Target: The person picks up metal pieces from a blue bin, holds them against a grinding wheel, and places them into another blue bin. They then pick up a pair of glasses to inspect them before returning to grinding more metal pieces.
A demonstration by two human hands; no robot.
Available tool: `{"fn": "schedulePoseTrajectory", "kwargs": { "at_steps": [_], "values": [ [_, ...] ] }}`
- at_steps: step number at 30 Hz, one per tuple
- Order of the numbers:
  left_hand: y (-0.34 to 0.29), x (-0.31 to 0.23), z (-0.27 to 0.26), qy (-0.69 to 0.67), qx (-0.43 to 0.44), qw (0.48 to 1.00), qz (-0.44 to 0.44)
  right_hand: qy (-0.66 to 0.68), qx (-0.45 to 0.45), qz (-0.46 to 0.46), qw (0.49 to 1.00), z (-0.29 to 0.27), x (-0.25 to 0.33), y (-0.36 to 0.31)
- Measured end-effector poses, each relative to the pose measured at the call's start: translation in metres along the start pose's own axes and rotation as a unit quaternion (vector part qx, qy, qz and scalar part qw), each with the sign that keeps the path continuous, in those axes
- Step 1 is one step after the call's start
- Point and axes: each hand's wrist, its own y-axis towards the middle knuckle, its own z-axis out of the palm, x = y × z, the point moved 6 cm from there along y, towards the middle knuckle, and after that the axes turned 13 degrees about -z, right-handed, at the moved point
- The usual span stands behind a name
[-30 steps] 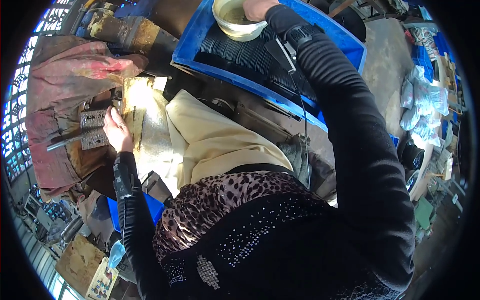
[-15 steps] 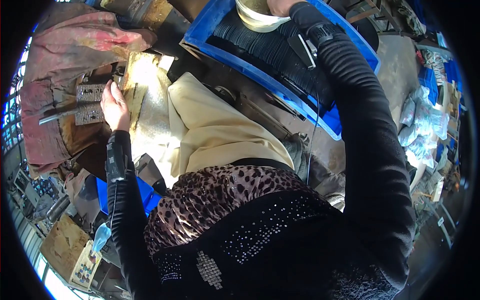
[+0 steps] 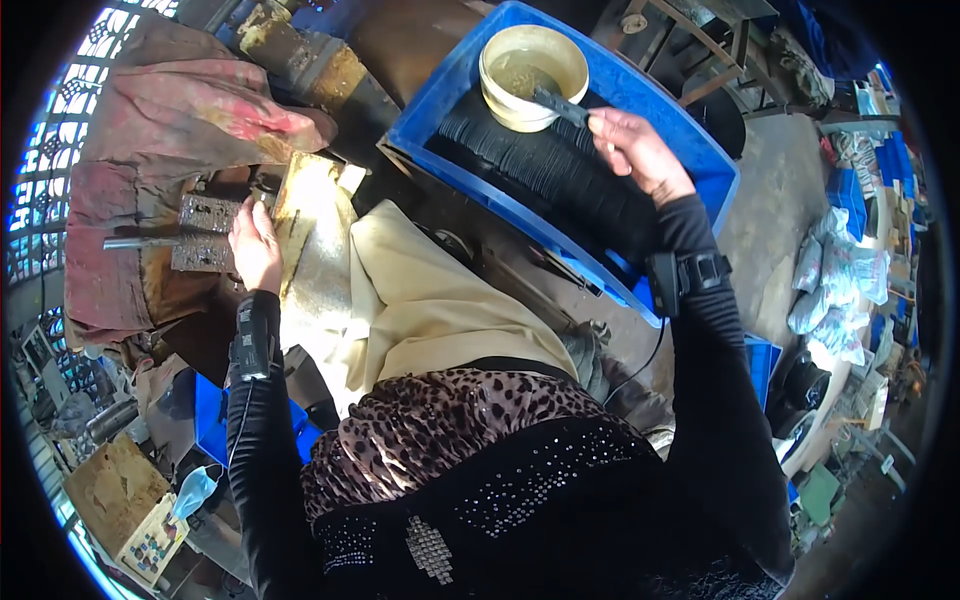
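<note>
My right hand (image 3: pixel 640 150) pinches a narrow dark strip (image 3: pixel 565 105) whose exact kind I cannot tell. Its far end reaches over the rim of a cream-coloured bucket (image 3: pixel 500 100), which holds a murky, brownish content. That bucket sits inside a blue plastic crate (image 3: pixel 450 165), on rows of thin black plates (image 3: pixel 520 155) packed side by side. On the left, my left hand (image 3: pixel 257 245) rests with its fingers stretched out at the edge of a wet, pitted metal block (image 3: pixel 205 255). A metal rod (image 3: pixel 140 242) sticks out leftward from this block.
Red-stained cloth (image 3: pixel 200 110) drapes behind the block. A shiny sheet-like panel (image 3: pixel 310 230) lies beside my left hand, next to my cream-clad leg (image 3: pixel 440 270). Clear plastic bags (image 3: pixel 840 275) lie at the right; another blue bin (image 3: pixel 210 415) stands at lower left.
My right hand has come back toward me from the bucket's far side and now shows the dark strip. The bucket is fully in view. My left hand stays by the metal block.
</note>
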Motion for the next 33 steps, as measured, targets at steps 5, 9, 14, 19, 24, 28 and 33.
{"fn": "schedulePoseTrajectory", "kwargs": {
  "at_steps": [5,9,14,19,24,28,33],
  "values": [
    [0.003,0.001,-0.004,0.030,-0.025,0.999,-0.036,0.106,0.006,0.026,0.994,0.015,-0.006,-0.017],
    [-0.009,-0.067,-0.031,0.023,-0.144,0.986,0.087,0.135,0.007,0.019,0.991,0.019,-0.004,-0.020],
    [-0.034,-0.145,-0.001,-0.276,0.287,0.917,-0.008,0.158,0.030,0.009,0.987,0.043,0.003,-0.016],
    [-0.054,-0.221,0.028,-0.446,0.505,0.723,-0.157,0.010,-0.002,-0.094,0.996,0.099,0.012,-0.017],
    [-0.054,-0.244,0.027,-0.550,0.485,0.631,-0.252,-0.271,0.003,-0.253,0.929,0.144,0.040,-0.027],
    [-0.058,-0.241,0.031,-0.571,0.447,0.627,-0.284,-0.346,-0.003,-0.308,0.886,0.154,0.047,-0.032],
    [-0.062,-0.242,0.035,-0.627,0.427,0.577,-0.303,-0.201,0.010,-0.238,0.950,0.152,0.035,-0.031]
  ]
}}
